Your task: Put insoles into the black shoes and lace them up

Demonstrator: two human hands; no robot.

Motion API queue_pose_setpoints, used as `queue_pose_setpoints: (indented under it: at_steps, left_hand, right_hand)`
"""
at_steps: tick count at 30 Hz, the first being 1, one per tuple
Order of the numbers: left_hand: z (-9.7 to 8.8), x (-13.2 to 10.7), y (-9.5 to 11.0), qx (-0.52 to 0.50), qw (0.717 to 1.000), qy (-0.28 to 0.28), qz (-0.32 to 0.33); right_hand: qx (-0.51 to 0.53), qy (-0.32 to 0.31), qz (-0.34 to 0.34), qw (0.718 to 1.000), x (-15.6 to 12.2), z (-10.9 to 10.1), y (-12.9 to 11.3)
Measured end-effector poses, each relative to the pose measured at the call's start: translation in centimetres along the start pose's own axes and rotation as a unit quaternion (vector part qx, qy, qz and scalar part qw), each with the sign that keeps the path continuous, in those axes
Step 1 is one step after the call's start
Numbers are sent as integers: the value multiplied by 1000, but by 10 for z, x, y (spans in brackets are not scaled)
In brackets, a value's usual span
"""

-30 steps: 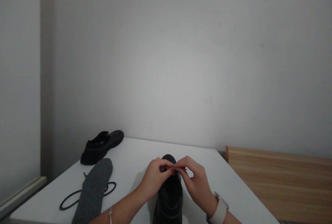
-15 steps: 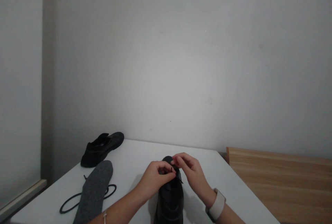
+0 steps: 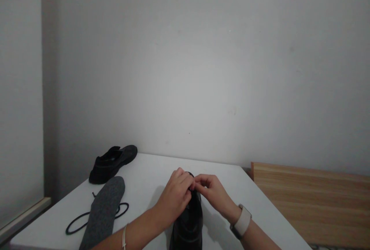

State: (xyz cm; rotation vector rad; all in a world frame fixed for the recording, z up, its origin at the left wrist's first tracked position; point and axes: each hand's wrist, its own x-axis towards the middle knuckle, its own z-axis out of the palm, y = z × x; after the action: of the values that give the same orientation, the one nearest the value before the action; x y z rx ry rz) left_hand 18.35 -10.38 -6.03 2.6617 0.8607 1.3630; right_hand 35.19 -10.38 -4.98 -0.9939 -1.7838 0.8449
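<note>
A black shoe (image 3: pixel 187 230) stands on the white table in front of me, its toe pointing away. My left hand (image 3: pixel 177 194) bends over the front part of the shoe, back of the hand up, fingers curled closed. From the right, my right hand (image 3: pixel 212 192) pinches thumb and forefinger together against the left fingertips above the shoe. What the fingers of both hands hold is hidden. To the left lies a grey insole (image 3: pixel 104 211), on top of a looped black shoelace (image 3: pixel 75 228).
A second black shoe (image 3: pixel 111 163) stands at the table's far left edge. The white table (image 3: pixel 225 169) reaches back to a pale wall (image 3: pixel 187 68). Beyond its right edge is a wooden board (image 3: pixel 312 203). A pale panel (image 3: pixel 20 99) rises at the left.
My left hand has moved up and forward over the shoe and now meets my right fingertips. A thin dark lace end seen by the left fingers before is now hidden. The view has shifted slightly.
</note>
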Motion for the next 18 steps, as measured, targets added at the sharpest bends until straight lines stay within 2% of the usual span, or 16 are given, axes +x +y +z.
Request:
queue_pose_setpoints:
  at_steps: [5,11,18]
  left_hand:
    - [6,-2,-8,33,998,17,49]
    - [-3,-6,-15,31,999,37,19]
    - [-10,-22,-15,-23,1000,5,-11]
  right_hand:
    - [83,-47,32,995,3,-5,6]
    - [-57,-4,-24,998,0,-1,1]
    - [-115,19,-2,993,1,3,7]
